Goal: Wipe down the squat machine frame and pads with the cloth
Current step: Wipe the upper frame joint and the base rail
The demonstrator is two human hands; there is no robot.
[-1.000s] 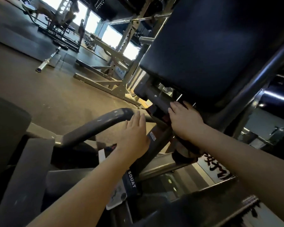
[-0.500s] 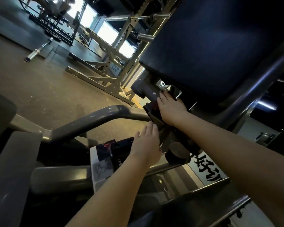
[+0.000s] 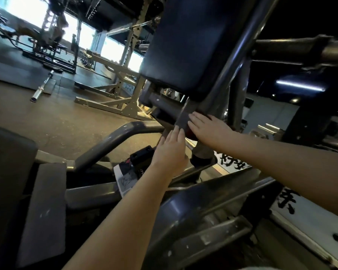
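Two hands flat: cloth (image 3: 190,134) under right hand (image 3: 207,127) fingers (image 3: 195,118), left hand (image 3: 171,151) beside.

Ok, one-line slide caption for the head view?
Under the dark pad, the left hand and right hand lie flat on the squat machine frame.

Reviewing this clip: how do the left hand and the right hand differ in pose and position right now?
The left hand points its fingers up the frame; the right hand points its fingers leftward across it. The left hand sits lower; the right hand sits higher, just under the dark pad. Something dark and reddish, perhaps the cloth, shows under the right hand only. Both lie flat with straight fingers.
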